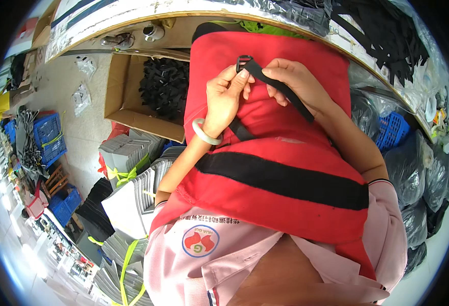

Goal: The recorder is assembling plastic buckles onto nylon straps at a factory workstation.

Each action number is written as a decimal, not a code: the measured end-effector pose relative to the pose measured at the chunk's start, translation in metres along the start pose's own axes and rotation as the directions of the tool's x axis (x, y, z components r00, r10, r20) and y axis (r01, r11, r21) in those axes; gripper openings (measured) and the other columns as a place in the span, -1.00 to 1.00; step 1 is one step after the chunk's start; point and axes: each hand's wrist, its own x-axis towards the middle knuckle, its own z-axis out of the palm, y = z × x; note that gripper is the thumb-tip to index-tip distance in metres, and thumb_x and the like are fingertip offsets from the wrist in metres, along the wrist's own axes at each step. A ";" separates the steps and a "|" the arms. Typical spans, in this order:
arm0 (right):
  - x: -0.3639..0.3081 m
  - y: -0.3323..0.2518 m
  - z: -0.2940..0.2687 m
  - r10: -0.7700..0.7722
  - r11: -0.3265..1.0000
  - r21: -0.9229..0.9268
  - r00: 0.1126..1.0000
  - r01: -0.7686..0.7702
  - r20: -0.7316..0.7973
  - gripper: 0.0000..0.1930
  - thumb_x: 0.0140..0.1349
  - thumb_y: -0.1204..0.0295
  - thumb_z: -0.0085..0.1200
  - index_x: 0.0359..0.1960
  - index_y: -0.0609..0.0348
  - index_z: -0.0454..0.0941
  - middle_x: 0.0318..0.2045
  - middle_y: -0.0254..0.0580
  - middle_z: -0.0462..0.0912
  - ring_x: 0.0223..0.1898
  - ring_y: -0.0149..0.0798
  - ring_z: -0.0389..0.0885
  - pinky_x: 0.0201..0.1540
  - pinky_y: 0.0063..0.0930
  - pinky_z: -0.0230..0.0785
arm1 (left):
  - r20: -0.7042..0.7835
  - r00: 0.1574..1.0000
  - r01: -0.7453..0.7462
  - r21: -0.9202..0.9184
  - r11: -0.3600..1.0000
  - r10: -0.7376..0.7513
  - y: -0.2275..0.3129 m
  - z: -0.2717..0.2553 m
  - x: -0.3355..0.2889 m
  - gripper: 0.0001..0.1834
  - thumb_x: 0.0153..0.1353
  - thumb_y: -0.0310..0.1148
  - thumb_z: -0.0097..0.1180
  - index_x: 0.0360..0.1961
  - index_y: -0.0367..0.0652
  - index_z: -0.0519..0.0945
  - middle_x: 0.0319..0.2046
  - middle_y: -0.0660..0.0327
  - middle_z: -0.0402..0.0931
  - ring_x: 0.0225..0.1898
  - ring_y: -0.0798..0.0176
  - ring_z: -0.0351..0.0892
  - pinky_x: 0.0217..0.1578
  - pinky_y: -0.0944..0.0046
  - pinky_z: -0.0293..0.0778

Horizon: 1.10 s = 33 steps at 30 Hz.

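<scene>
Pale floor left; wood-edged white table above; bright light lower left.

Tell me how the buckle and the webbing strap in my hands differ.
The buckle is a small slotted frame, while the webbing strap is a long flat band. The buckle sits at the left hand, while the strap slopes down along the right hand. Both are black and held above the red apron.
</scene>
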 end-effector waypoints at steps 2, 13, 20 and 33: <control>-0.001 -0.001 0.006 -0.013 0.999 0.043 1.000 0.013 -0.004 -0.81 0.34 0.31 0.01 -0.30 0.18 0.49 -0.58 -0.32 0.55 -0.66 -0.56 0.46 -0.61 -0.73 0.31 | -0.006 1.000 -0.026 0.019 0.999 0.026 -0.002 0.001 0.001 -0.86 0.34 -0.49 0.02 -0.24 -0.33 0.59 -0.42 0.29 0.50 -0.55 0.52 0.38 -0.52 0.52 0.35; 0.006 0.005 0.021 -0.238 0.950 0.205 0.971 0.237 -0.024 -0.74 0.40 0.27 -0.07 -0.21 0.24 0.49 -0.44 -0.25 0.58 -0.50 -0.49 0.52 -0.45 -0.63 0.42 | 0.015 0.903 -0.384 0.477 0.791 0.430 -0.005 0.004 0.007 -0.83 0.25 -0.58 0.10 -0.15 -0.33 0.62 -0.40 0.24 0.55 -0.40 0.44 0.52 -0.41 0.44 0.45; 0.013 0.002 0.004 -0.164 0.981 -0.088 0.984 0.170 0.073 -0.71 0.38 0.29 -0.03 -0.08 0.29 0.53 -0.42 -0.32 0.57 -0.43 -0.48 0.52 -0.26 -0.63 0.42 | 0.113 0.976 0.200 -0.156 0.967 -0.184 0.007 -0.013 0.005 -0.80 0.31 -0.47 0.06 -0.14 -0.38 0.60 -0.36 0.17 0.62 -0.40 0.35 0.58 -0.37 0.44 0.49; 0.021 0.017 -0.004 -0.683 0.517 -0.660 0.727 0.545 0.066 -0.87 0.19 0.46 0.18 -0.28 0.26 0.58 -0.34 -0.31 0.49 -0.35 -0.46 0.46 -0.26 -0.60 0.33 | -0.034 0.976 0.198 -0.249 0.948 -0.213 0.002 -0.005 0.008 -0.77 0.31 -0.41 0.08 -0.21 -0.44 0.62 -0.42 0.08 0.62 -0.49 0.29 0.62 -0.45 0.35 0.61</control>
